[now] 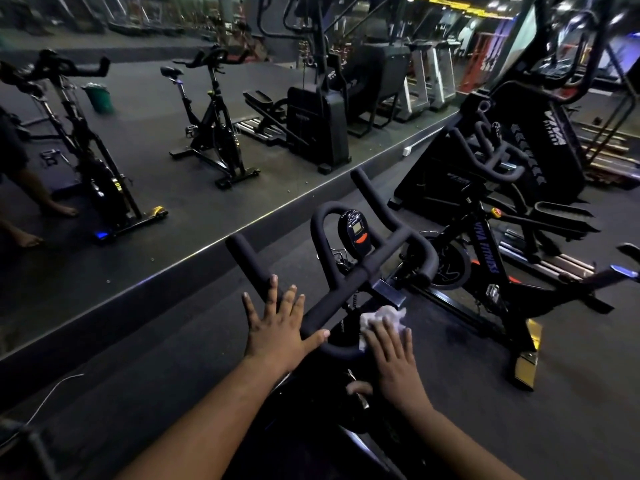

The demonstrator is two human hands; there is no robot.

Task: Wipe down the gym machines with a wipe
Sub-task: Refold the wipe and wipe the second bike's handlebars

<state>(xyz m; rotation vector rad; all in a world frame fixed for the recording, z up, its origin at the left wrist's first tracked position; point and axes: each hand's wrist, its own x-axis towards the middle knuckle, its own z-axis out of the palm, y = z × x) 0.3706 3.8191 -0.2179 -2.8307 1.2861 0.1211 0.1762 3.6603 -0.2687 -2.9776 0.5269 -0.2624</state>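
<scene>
Wipe (381,318) white, crumpled, pressed on black handlebar (346,296) under flat right hand (393,358); left hand (277,327) splayed wide.

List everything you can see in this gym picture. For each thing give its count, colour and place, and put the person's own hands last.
spin bike handlebar: one, black, centre foreground
console: one, black, orange button, inside handlebar loop
wipe: one, white, under right hand
second spin bike: one, black, right of centre
wall mirror: one, left, reflecting bikes
green bin: one, reflected, upper left
left hand: flat, fingers spread, on handlebar
right hand: flat, presses wipe on handlebar
</scene>
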